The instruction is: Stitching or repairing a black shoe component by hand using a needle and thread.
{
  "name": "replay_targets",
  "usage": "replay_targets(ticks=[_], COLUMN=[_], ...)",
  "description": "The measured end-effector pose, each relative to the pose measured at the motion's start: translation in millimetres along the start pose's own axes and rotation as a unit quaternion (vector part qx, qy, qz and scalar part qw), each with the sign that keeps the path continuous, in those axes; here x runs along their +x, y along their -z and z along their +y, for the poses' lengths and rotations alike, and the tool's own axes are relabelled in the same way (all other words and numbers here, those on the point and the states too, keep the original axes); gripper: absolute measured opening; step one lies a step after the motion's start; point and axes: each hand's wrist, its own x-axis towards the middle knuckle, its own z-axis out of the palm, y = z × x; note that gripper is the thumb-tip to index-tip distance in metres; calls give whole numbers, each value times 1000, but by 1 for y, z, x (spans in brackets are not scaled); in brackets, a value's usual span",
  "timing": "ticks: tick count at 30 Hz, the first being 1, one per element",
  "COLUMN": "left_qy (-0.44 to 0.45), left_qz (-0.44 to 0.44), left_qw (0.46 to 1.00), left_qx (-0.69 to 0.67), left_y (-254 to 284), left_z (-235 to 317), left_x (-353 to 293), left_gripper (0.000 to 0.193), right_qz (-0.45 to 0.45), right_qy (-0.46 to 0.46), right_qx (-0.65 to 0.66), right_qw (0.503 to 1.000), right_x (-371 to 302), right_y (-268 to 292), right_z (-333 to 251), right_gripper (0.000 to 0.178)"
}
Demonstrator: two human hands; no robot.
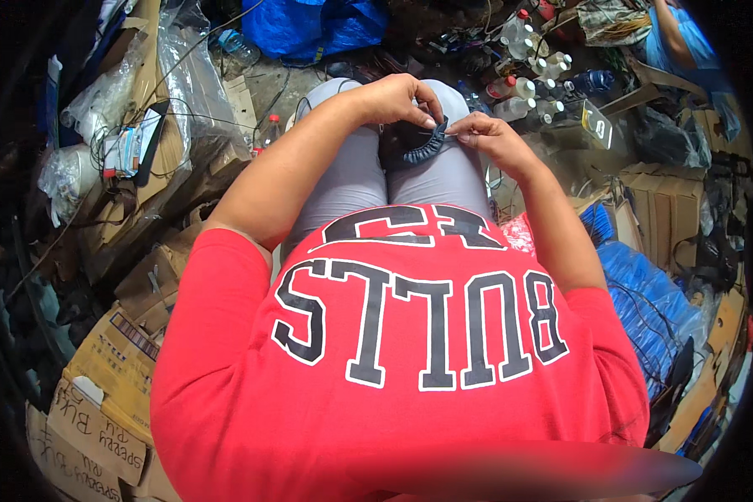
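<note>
In my lap lies a small dark piece (425, 152) with a gathered, ribbed edge, resting over my grey trousers (340, 182). I cannot make out exactly what it is. My left hand (400, 100) reaches over it from the left, its thumb and fingers pinched on the upper edge. Close beside, the fingertips of my right hand (492, 140) pinch the same edge at its right end. Whether a needle or thread is between the fingers is too small to tell.
Clear and white bottles (514, 109) crowd the far right, near a clear plastic box (592, 125). Blue sheeting (314, 29) lies at the far middle. Cardboard (100, 435) and plastic wrap flank my left; a blue bag (644, 293) sits right. Another person's arm (673, 33) shows far right.
</note>
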Motion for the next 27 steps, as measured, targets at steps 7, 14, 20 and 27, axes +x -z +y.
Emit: replay_targets(ticks=[7, 14, 20, 27], left_qy=[4, 46, 21, -57], left_qz=[-6, 103, 213, 307], left_qw=[1000, 988, 975, 889], left_qx=[-28, -110, 61, 335], left_y=[0, 3, -23, -46], left_z=[0, -3, 24, 21], left_x=[2, -20, -70, -77], left_gripper=[20, 20, 38, 7], right_qz=[29, 135, 169, 223], right_qy=[4, 126, 167, 195], right_qx=[-7, -202, -360, -416], right_qw=[1000, 962, 902, 860], right_x=[2, -6, -18, -27], right_y=[-9, -29, -36, -52], right_z=[3, -32, -25, -25], right_gripper=[18, 15, 23, 25])
